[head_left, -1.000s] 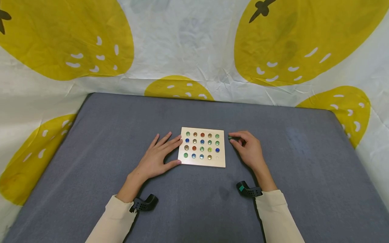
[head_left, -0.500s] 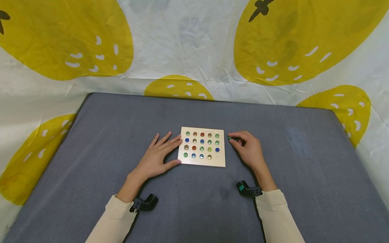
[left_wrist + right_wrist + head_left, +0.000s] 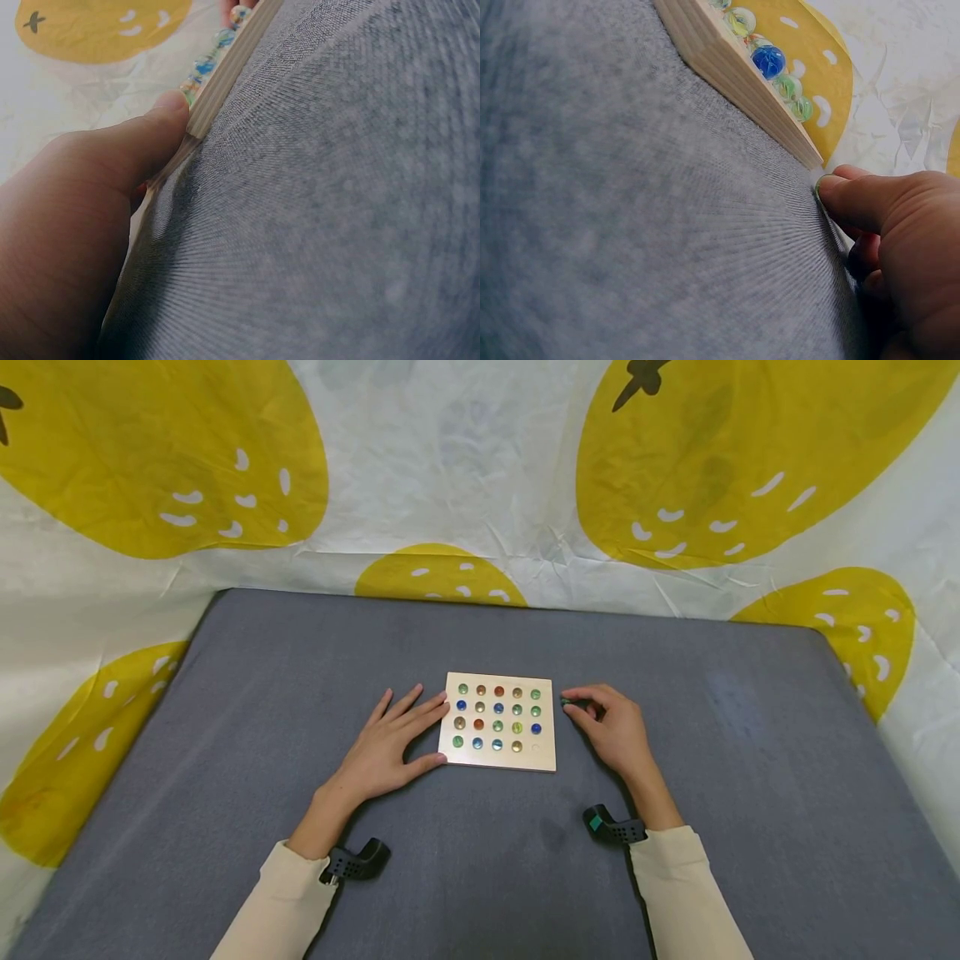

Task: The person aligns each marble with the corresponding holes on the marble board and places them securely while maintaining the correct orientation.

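Note:
A pale wooden board (image 3: 480,762) lies on the cloth, with rows of glass marbles (image 3: 498,708) in green, blue, amber and red seated in its hollows. A bare hollow (image 3: 536,747) shows at its near right corner. My left hand (image 3: 381,758) is spread flat, fingertips and thumb tip touching the board's left edge. Just off the right edge, my right hand (image 3: 617,731) pinches a green marble (image 3: 565,701) between thumb and fingers, close to the cloth. In the right wrist view the thumb (image 3: 855,201) hides most of that marble; a blue marble (image 3: 768,61) stands out on the board.
The table is covered with grey cloth (image 3: 480,868). A white curtain (image 3: 465,460) with yellow fruit prints hangs behind and at both sides. Each wrist carries a black camera band, the left band (image 3: 356,862) and the right band (image 3: 615,828).
Almost nothing differs. The whole scene shifts up very slightly in view; both hands keep their places, the right still pinching the green marble.

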`<move>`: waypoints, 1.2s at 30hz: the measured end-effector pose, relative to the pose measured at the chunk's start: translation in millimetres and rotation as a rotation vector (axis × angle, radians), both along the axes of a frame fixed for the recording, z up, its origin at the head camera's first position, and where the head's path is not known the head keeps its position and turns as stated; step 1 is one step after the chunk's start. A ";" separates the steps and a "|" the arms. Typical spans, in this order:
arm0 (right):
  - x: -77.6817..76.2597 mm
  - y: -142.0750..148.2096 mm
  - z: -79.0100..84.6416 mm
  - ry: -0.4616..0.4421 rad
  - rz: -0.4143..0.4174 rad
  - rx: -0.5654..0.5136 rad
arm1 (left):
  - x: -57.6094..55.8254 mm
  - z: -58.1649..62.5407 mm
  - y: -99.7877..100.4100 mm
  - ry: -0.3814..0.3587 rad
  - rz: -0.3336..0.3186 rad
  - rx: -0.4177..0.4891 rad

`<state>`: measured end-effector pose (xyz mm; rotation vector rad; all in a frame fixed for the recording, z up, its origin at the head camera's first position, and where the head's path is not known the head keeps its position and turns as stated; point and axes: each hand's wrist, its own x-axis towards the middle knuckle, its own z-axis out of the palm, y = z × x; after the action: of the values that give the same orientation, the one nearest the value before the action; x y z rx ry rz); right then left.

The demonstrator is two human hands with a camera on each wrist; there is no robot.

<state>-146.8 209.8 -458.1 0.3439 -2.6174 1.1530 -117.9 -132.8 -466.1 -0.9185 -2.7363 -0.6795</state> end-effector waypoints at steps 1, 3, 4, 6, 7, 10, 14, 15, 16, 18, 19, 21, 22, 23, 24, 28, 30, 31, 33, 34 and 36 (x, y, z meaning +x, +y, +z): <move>-0.1 0.0 0.0 0.001 0.001 0.001 | -0.2 0.0 0.1 0.000 0.000 0.001; -0.3 -0.2 0.2 0.001 0.001 0.003 | -0.4 0.2 0.0 0.003 0.000 0.001; -0.3 -0.2 0.3 0.003 0.001 0.004 | -0.5 0.3 0.1 0.004 -0.001 0.002; -0.4 -0.3 0.3 0.005 0.000 0.006 | -0.7 0.5 0.1 0.005 -0.003 0.001; -0.5 -0.4 0.4 0.007 0.001 0.006 | -0.8 0.5 0.0 0.006 -0.004 0.001; -0.4 -0.6 0.7 0.012 -0.001 0.006 | -0.7 1.1 0.2 0.007 -0.007 0.004; -0.5 -0.7 0.4 0.024 -0.003 0.011 | -0.3 1.7 0.4 0.007 -0.008 0.009; -0.5 -0.8 0.2 0.028 -0.003 0.014 | -0.1 1.9 0.4 0.007 -0.008 0.008; -0.5 -0.7 -0.3 0.034 -0.003 0.015 | 0.0 2.2 0.6 0.007 -0.008 0.009; 0.0 -0.6 -0.7 0.042 -0.002 0.015 | 0.4 2.2 0.7 0.006 -0.007 0.009; 0.2 -0.5 -1.2 0.051 -0.002 0.015 | 0.6 2.1 0.8 0.005 -0.008 0.009; 0.9 -0.4 -1.5 0.064 -0.003 0.005 | 1.0 2.1 0.8 0.004 -0.007 0.008; 1.4 -0.4 -1.5 0.069 -0.006 -0.003 | 1.1 2.0 0.8 0.003 -0.007 0.007; 1.9 -0.5 -1.2 0.073 -0.009 -0.012 | 1.1 1.8 0.8 0.003 -0.007 0.008; 2.3 -0.5 -1.0 0.077 -0.012 -0.021 | 1.1 1.8 0.7 0.003 -0.008 0.009; 4.3 -1.1 1.3 0.083 -0.021 -0.064 | 1.0 1.4 0.4 0.004 -0.008 0.014; 5.7 -1.7 3.4 0.080 -0.020 -0.084 | 0.8 1.0 0.2 0.004 -0.007 0.013; 6.4 -2.0 4.2 0.078 -0.019 -0.092 | 0.7 0.8 0.1 0.003 -0.006 0.011; 7.9 -2.6 6.0 0.068 -0.017 -0.108 | 0.6 0.5 0.1 0.002 -0.005 0.009; 8.6 -2.8 6.7 0.059 -0.015 -0.117 | 0.5 0.5 0.1 0.003 -0.005 0.009; 9.5 -3.0 8.0 0.040 -0.009 -0.136 | 0.5 0.6 0.2 0.004 -0.006 0.010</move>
<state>-137.2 206.8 -450.1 0.3242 -2.4878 1.2993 -117.4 -132.6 -465.6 -0.9258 -2.7251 -0.6907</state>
